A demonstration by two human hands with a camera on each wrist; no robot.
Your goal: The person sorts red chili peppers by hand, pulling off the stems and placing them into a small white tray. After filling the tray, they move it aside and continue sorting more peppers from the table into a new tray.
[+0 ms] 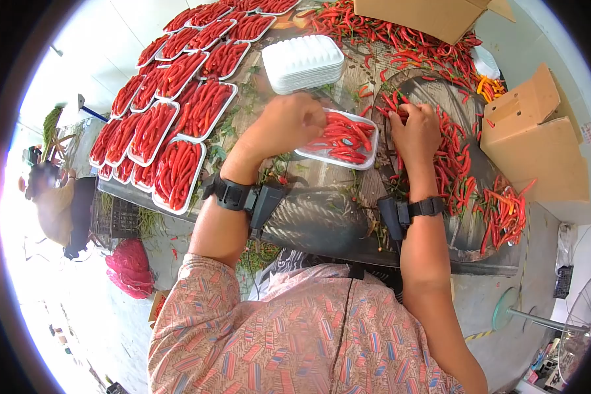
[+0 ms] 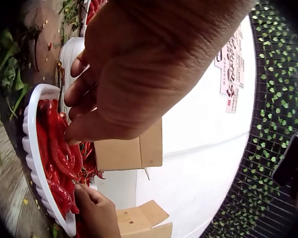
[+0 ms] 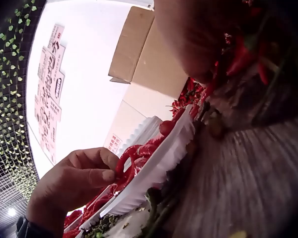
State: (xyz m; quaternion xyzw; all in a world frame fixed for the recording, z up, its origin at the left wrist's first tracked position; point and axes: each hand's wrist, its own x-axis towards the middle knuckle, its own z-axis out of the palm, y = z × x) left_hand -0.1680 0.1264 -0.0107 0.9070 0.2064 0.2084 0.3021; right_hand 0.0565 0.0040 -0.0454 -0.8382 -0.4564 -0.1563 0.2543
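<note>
A white tray [image 1: 372, 155] of red peppers [image 1: 348, 134] lies before the person. Over its left end is the left hand [image 1: 294, 121], fingers curled; the right wrist view shows that hand [image 3: 77, 181] with thumb and forefinger pinching a red pepper [image 3: 125, 161] at the tray's rim [image 3: 159, 166]. To the right of the tray, the right hand [image 1: 416, 134] pinches a red pepper among loose ones, its fingertips partly hidden. The left wrist view has the left hand [image 2: 139, 69] above the peppers [image 2: 54, 144], the right hand [image 2: 99, 215] beyond.
Filled trays [image 1: 200, 108] cover the table's left side. A stack of white trays [image 1: 302, 64] stands behind the tray. Loose peppers [image 1: 453, 157] spread along the right and back, beside cardboard boxes [image 1: 528, 144]. Green stems [image 1: 246, 88] litter the table. A fan [image 1: 588, 315] is at lower right.
</note>
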